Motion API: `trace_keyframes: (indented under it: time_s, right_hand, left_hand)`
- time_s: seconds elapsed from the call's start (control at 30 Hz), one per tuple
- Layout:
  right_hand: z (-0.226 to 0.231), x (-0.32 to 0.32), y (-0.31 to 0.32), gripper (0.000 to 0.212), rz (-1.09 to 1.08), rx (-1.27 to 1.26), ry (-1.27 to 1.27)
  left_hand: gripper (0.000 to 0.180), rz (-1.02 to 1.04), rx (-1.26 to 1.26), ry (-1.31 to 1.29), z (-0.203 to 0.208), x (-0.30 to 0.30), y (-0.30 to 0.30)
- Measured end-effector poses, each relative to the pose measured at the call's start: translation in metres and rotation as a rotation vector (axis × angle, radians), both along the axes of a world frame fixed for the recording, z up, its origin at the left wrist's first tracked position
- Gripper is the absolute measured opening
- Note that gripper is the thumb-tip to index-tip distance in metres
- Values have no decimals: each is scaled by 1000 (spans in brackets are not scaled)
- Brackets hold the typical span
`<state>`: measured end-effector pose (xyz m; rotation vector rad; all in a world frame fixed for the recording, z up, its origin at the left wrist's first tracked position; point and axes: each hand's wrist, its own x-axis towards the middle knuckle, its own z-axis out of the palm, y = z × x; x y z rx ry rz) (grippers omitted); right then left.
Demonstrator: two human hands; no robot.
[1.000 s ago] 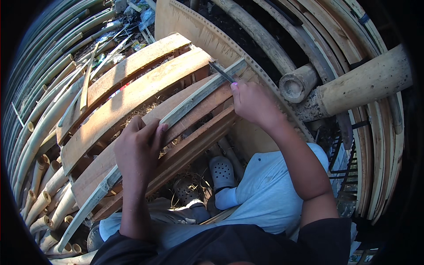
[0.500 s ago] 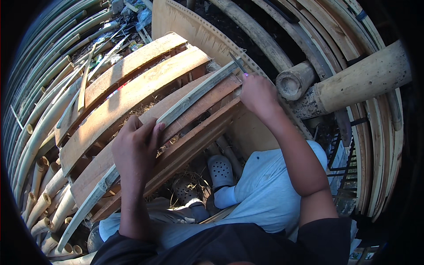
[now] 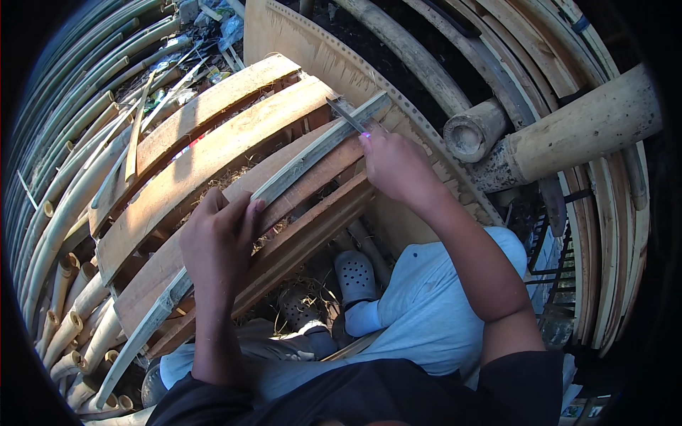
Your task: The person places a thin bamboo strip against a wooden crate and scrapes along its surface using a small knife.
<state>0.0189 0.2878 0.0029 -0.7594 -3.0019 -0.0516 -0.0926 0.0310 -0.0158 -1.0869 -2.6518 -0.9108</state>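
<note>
A long, pale bamboo strip [image 3: 302,162] slants across a slatted wooden crate [image 3: 206,113], from the lower left up to the far right. My left hand [image 3: 218,238] is closed round the strip near its middle, thumb on the upper side. In my closed right hand [image 3: 398,162] is a knife [image 3: 346,116], its narrow blade lying across the strip a little short of the far end. A bit of the handle shows purplish by my fingers; the rest is hidden in the fist.
Bamboo poles [image 3: 74,326] are stacked along the left. A curved plywood sheet [image 3: 305,42] with a row of holes stands behind the crate. Thick bamboo [image 3: 575,131] juts in from the right, beside long planks [image 3: 604,234]. My feet in clogs [image 3: 354,275] are below the crate.
My right hand has drawn the knife left and toward me along the strip, away from its far end. My left hand and the strip have stayed nearly still.
</note>
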Motion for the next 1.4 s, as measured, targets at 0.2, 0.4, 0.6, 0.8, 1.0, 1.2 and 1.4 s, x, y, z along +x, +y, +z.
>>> trace_keyframes:
  time_s: [0.2, 0.4, 0.6, 0.8, 1.0, 1.2, 1.4]
  right_hand:
    - [-11, 2, 13, 38, -206, 71, 24]
    - [-9, 7, 31, 36, -316, 79, 31]
    - [-2, 3, 31, 39, -141, 9, 43]
    - [-4, 7, 46, 41, -248, -61, -5]
    - [26, 3, 28, 45, -287, -191, 106]
    - [40, 7, 21, 42, -338, -272, 246]
    - [33, 15, 25, 40, -308, -323, 392]
  left_hand:
    - [21, -5, 7, 6, 1, 2, 3]
    - [21, -10, -18, 24, 2, 4, 4]
    - [20, 2, -12, -4, 2, 1, 0]
    - [21, -39, 14, -63, 9, -2, -3]
    - [21, -99, -16, -251, 18, -25, -36]
    - [20, -183, 4, -273, 26, -27, -60]
    - [18, -112, -124, -183, 31, -9, -64]
